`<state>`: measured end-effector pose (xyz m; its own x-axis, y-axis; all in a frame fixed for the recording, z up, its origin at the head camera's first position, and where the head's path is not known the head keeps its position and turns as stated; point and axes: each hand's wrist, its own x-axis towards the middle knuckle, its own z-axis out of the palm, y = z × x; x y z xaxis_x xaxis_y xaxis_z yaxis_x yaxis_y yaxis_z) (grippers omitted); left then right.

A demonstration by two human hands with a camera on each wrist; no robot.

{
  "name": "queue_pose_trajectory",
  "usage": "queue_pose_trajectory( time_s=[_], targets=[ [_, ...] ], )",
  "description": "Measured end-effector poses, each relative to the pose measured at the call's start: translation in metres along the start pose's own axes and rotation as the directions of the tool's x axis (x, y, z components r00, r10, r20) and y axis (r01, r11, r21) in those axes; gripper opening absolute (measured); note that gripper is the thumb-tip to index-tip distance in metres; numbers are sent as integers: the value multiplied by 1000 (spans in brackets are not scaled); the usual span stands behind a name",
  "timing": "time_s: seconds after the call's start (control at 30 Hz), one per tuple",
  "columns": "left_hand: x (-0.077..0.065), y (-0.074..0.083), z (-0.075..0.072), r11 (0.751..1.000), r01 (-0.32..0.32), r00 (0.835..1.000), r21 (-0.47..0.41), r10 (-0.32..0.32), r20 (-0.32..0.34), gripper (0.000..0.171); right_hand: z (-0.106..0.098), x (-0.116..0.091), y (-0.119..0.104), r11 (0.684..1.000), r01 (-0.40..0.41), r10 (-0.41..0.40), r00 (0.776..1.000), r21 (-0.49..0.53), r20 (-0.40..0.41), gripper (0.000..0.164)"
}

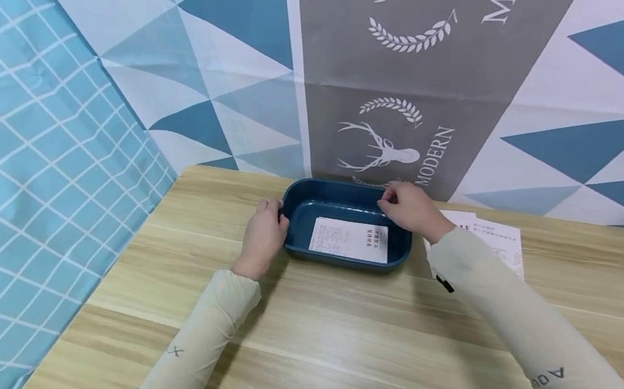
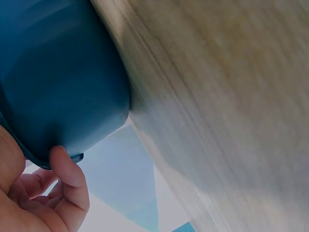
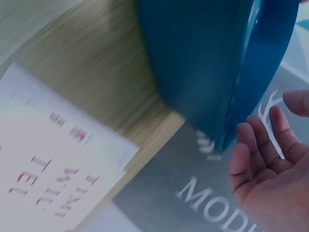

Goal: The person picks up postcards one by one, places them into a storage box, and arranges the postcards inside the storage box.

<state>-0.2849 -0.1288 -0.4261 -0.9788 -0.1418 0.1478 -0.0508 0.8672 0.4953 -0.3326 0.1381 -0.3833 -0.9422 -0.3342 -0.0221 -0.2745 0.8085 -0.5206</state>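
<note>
A dark blue rectangular basin [image 1: 344, 261] with rounded corners stands at the back edge of the table. Inside it, flat on the bottom, lies a white printed card [image 1: 350, 239]. My left hand [image 1: 265, 236] grips the basin's left rim, its fingers curled over the edge in the left wrist view. At the back right rim is my right hand [image 1: 413, 209], bent over the basin in the head view. The right wrist view shows that hand's fingers [image 3: 263, 140] loosely curled beside the rim, thumb apart, with nothing between them.
White printed sheets [image 1: 498, 242] lie overlapping right of the basin, partly under my right forearm. A small black piece [image 1: 445, 283] shows by their lower corner. Directly behind the wooden table [image 1: 322, 340] rises a patterned wall covering [image 1: 399, 68]; blue gridded cloth [image 1: 23, 183] hangs at the left.
</note>
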Motion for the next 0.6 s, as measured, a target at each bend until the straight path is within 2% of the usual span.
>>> queue_pose_trajectory(
  time_s=[0.33,0.6],
  targets=[
    [1,-5,3,1000,-6,1000,14,6,-10,29,-23,-23,36,992,-114,114,993,55,6,29],
    [1,-2,2,1000,0,1000,17,0,-1,29,-37,-40,70,986,-153,154,988,61,-9,33]
  ],
)
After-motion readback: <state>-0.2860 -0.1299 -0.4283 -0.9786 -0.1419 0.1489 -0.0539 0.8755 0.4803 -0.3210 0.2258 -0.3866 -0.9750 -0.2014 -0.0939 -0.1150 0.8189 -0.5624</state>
